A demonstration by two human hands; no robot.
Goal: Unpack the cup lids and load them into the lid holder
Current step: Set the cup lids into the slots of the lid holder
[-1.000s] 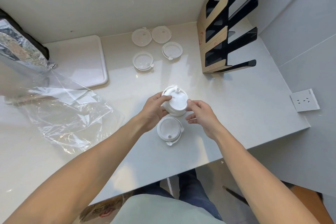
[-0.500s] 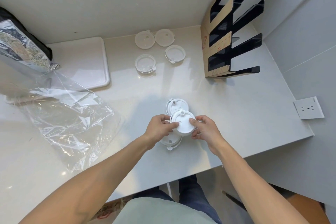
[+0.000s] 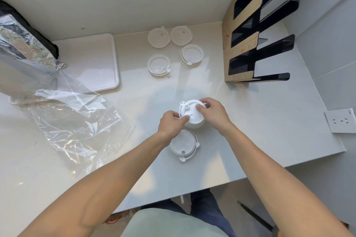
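Lid stack (image 3: 192, 115), both hands, farther from near lids (image 3: 184, 145).

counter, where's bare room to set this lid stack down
Bare white counter lies right of both hands, between the black lid holder and the near edge. Crowded: four loose white lids at the back, the clear plastic bag at left, one white lid nearest you.

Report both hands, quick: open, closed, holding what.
Left hand: closed on the stack of lids, fingertips at its near-left edge.
Right hand: closed on the same stack, pinching its far-right rim.
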